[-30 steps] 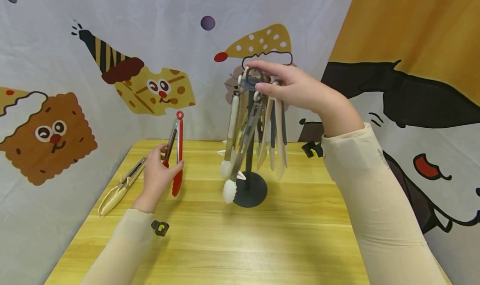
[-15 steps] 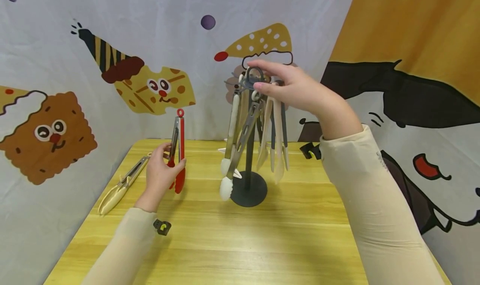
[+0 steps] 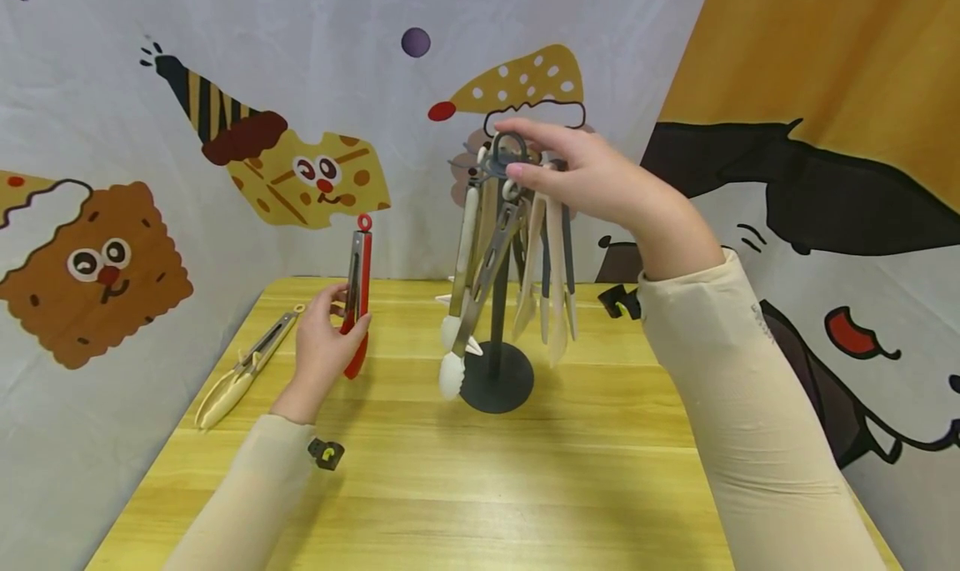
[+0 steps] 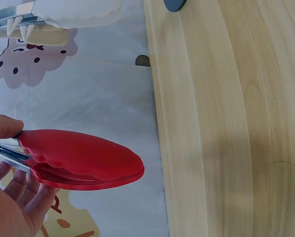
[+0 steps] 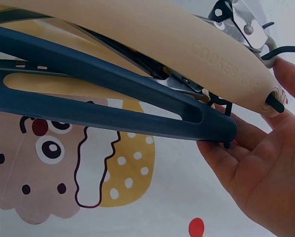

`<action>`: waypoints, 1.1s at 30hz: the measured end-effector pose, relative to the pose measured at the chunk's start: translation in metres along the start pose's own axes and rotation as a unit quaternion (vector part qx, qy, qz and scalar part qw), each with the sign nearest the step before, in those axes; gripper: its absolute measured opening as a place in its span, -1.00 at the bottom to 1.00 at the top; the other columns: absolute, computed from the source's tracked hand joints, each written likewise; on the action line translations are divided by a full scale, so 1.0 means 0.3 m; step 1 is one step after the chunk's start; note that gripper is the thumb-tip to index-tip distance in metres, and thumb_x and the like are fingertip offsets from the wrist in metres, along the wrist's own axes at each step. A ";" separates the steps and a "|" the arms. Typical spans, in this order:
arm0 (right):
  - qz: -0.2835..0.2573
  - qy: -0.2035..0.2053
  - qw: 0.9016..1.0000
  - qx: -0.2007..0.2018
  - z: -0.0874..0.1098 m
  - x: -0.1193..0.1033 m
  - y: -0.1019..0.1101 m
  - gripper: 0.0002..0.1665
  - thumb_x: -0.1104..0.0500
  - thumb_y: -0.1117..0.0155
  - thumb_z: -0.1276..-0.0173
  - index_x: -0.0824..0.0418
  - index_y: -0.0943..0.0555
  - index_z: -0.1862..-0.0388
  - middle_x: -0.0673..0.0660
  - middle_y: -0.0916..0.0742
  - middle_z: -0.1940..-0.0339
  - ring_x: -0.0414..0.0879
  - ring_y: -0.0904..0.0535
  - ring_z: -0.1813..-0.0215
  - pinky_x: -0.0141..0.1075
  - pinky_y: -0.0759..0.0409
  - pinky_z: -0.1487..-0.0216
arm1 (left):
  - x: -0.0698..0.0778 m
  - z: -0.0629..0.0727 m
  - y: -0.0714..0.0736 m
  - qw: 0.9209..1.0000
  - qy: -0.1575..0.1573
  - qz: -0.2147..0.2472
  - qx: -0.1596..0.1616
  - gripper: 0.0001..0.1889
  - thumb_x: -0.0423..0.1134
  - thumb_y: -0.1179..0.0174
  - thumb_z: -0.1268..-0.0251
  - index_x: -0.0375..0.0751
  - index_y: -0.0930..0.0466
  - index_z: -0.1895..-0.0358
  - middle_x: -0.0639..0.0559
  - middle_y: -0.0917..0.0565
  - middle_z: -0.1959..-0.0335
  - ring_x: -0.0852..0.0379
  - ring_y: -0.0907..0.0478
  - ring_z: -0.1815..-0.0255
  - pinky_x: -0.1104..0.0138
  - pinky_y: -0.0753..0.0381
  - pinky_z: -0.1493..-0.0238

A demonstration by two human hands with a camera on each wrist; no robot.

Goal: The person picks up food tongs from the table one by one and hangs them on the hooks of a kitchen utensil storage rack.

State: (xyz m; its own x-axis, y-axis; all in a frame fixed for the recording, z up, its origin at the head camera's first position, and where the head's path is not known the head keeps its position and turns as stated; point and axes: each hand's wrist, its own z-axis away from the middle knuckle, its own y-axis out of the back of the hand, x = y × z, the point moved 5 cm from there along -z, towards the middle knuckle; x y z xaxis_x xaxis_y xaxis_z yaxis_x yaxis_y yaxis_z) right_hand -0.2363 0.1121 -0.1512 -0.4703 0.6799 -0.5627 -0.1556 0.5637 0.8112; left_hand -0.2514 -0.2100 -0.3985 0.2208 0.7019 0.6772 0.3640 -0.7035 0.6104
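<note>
In the head view my left hand grips red-and-steel kitchen tongs, held upright over the table with their red ring on top. The tongs' two red heads lie nearly together in the left wrist view, between my thumb and fingers. My right hand holds the top of a dark utensil stand, its thumb beside the top ring. From the stand's hooks hang several utensils, among them steel tongs with white tips, dark blue tongs and a beige handle.
Cream-tipped tongs lie on the left side of the wooden table. Behind the table hangs a cloth backdrop with printed cartoon figures.
The red tongs' arms have come from spread apart to nearly together, and the tongs have risen slightly. On the stand, the white-tipped tongs shifted a little left, then stayed there.
</note>
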 end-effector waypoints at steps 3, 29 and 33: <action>0.002 -0.002 1.000 0.001 0.001 -0.003 0.000 -0.38 -0.19 0.00 -0.41 -0.43 -0.13 -0.43 0.01 -0.29 -0.47 0.04 -0.25 -0.39 0.11 -0.35 -0.23 | 0.010 0.000 0.000 1.000 -0.005 0.004 -0.001 -0.44 -0.21 -0.32 -0.14 -0.17 -0.39 -0.23 -0.10 -0.53 0.04 -0.03 -0.50 0.14 0.26 -0.49 0.32; 0.054 0.012 0.997 0.044 -0.001 -0.025 -0.015 -0.35 -0.18 0.02 -0.43 -0.24 -0.15 -0.47 0.04 -0.32 -0.44 0.03 -0.29 -0.35 0.09 -0.32 -0.26 | 0.169 -0.005 0.005 0.993 -0.080 0.090 -0.004 -0.44 -0.21 -0.28 -0.20 -0.10 -0.37 -0.29 -0.06 -0.52 -0.04 0.05 -0.51 0.05 0.06 -0.66 0.24; 0.062 0.014 0.997 0.051 -0.001 -0.028 -0.019 -0.34 -0.17 0.02 -0.43 -0.20 -0.16 -0.48 0.04 -0.30 -0.46 0.05 -0.28 -0.36 0.10 -0.32 -0.27 | 0.205 -0.010 0.011 0.989 -0.096 0.113 -0.005 -0.43 -0.20 -0.27 -0.21 -0.09 -0.37 -0.31 -0.07 -0.52 -0.05 0.05 -0.51 0.03 0.04 -0.66 0.22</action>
State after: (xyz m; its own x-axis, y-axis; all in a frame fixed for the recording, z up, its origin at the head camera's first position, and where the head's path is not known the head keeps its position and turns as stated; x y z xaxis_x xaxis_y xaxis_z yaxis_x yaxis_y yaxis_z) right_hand -0.2317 0.1032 -0.1511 -0.5045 0.7346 -0.4538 -0.0058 0.5227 0.8525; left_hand -0.2393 -0.1695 -0.3537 0.4640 0.5335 0.7071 0.2773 -0.8456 0.4561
